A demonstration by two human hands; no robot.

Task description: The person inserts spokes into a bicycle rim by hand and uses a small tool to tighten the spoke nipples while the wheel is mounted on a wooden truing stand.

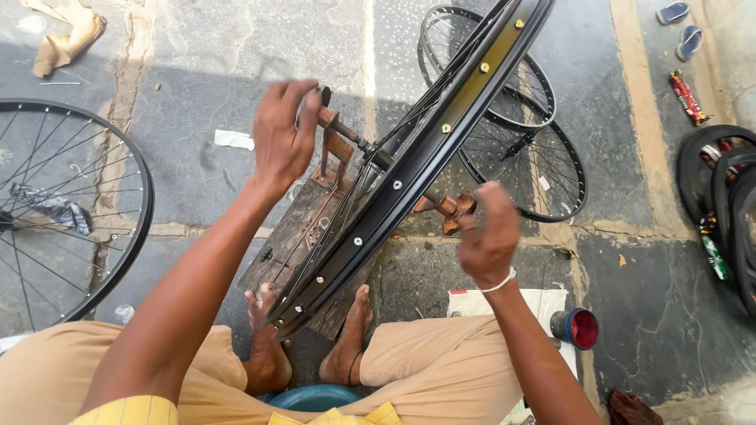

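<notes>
A black spoked bicycle wheel stands on its axle in a rusty metal stand fixed to a wooden board. My left hand is at the left end of the axle, fingers curled over the stand's upright and its knob. My right hand is at the right end of the axle, fingers bent around a rusty fitting. Both hands are blurred. My bare feet rest against the near edge of the board.
Another spoked wheel lies on the stone floor at left. Two more rims lie behind the stand. Black tyres are stacked at right. A small red-lined tin sits on white paper by my right knee. Sandals lie top right.
</notes>
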